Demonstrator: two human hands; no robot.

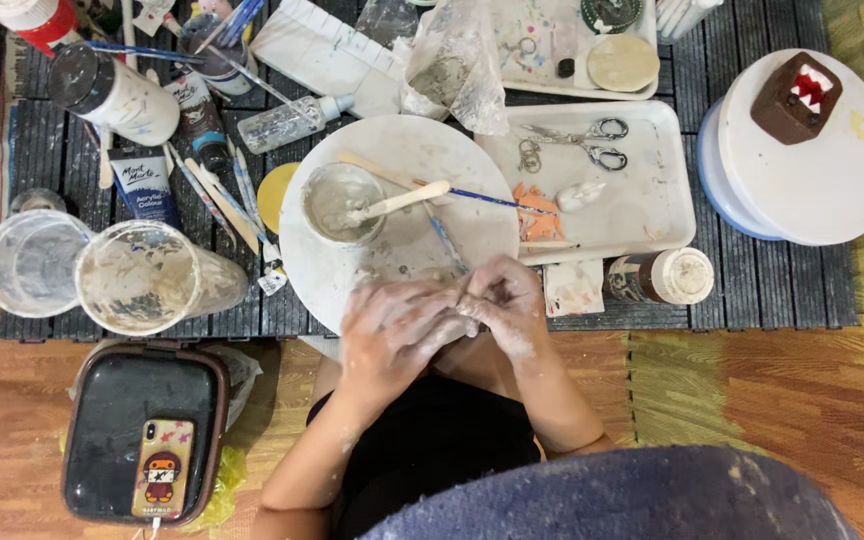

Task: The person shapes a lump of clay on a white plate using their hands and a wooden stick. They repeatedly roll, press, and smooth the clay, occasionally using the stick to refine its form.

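At far left on the dark slatted mat (752,290), two clear plastic cups (142,278) lie smeared with pale residue, beside a tube of paint (142,185), a white bottle (117,97) and a scatter of brushes (214,195). Below them a phone (162,468) rests on a black case (142,400).

At centre, the round white board (402,215) carries a small bowl of grey-white paste (342,200) with a wooden stick (397,203) resting in it. Paste is evidently mixed and in use. At the board's near edge, the left hand (392,335) and right hand (507,300) meet, both coated in white. A small pale lump (469,304) sits between them, mostly hidden; the fingers of both hands are curled and pressed around it. Its shape cannot be told. Judged from this, shaping or coating of the lump is under way and not finished.

To the right, a white tray (652,215) holds scissors (587,142), orange scraps (535,212) and a small white piece (580,193). A capped jar (660,276) lies on its side just beside the tray. At far right, a white turntable (812,170) bears a brown block with red and white marks (797,97), well apart from the hands.

Nothing obstructs the hands; the bowl and stick stand near, within the working area.
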